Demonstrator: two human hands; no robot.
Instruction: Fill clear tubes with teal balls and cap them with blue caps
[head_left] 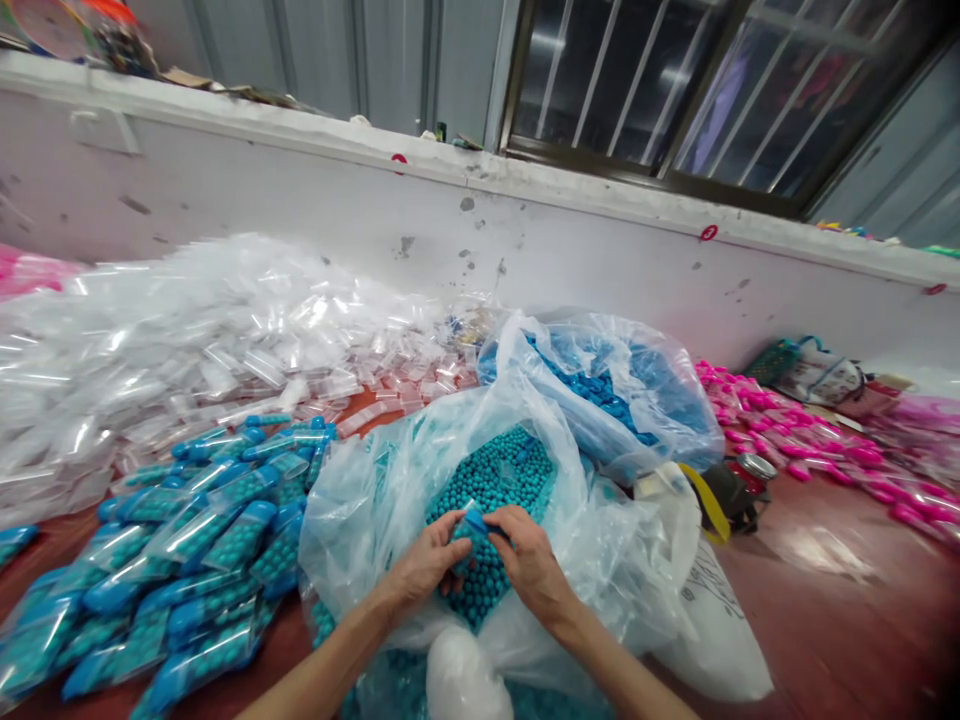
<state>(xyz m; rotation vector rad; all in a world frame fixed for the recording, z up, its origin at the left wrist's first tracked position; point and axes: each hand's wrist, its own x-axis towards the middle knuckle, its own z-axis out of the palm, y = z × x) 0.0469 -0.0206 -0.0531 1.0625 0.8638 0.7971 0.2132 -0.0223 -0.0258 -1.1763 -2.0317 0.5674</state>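
Note:
Both hands meet over a large clear plastic bag (pixel 360 480) full of small teal balls (pixel 495 470). Between my fingertips is a small clear container with a blue cap (pixel 472 522); its lower part is partly hidden by the fingers. My left hand (pixel 431 555) is closed around its left side. From the right, my right hand (pixel 529 555) pinches the blue cap with thumb and fingers. A heap of filled clear containers with blue caps (pixel 202 530) lies left of the bag, teal balls showing inside them.
Behind the ball bag stands another bag of blue caps (pixel 600 390). Many clear empty containers (pixel 225 330) are piled along the wall at left. Pink pieces (pixel 795 420) spread at right, near a white sack (pixel 712 620) on the red tabletop (pixel 825 600).

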